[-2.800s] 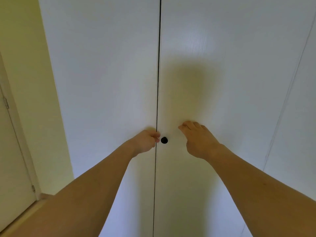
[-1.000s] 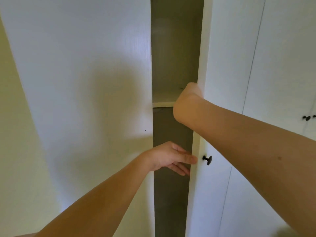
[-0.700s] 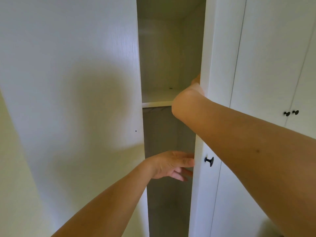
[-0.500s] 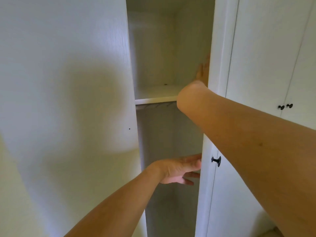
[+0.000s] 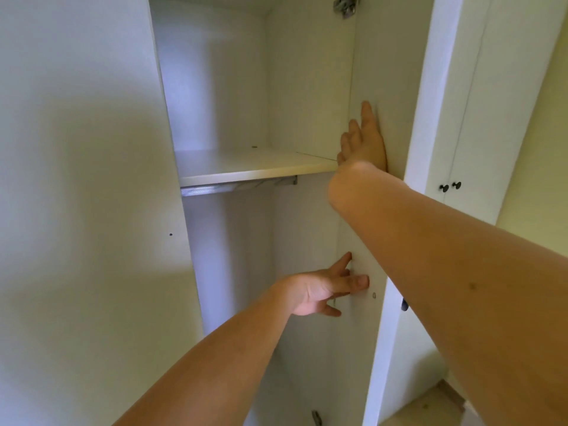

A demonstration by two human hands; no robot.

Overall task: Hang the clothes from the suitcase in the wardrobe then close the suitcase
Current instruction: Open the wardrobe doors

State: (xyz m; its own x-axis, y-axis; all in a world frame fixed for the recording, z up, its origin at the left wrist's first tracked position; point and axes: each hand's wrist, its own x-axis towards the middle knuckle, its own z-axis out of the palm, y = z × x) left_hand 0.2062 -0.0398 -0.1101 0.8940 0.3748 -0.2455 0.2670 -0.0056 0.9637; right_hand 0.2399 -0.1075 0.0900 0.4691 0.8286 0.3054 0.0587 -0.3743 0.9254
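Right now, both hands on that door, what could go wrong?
1. The right hand lies flat on the right door below the hinge; fingers could get pinched if it swings back.
2. Pushed further, that door may hit the next door's knobs.
3. The left hand presses near a screw, which may scrape.

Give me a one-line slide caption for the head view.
Both hands, left and right, press flat against the inner face of the open right wardrobe door, exposing a bare shelf and hanging rail.

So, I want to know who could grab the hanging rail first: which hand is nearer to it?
Right. The right hand presses the door just above the hanging rail; the left hand touches the door well below it.
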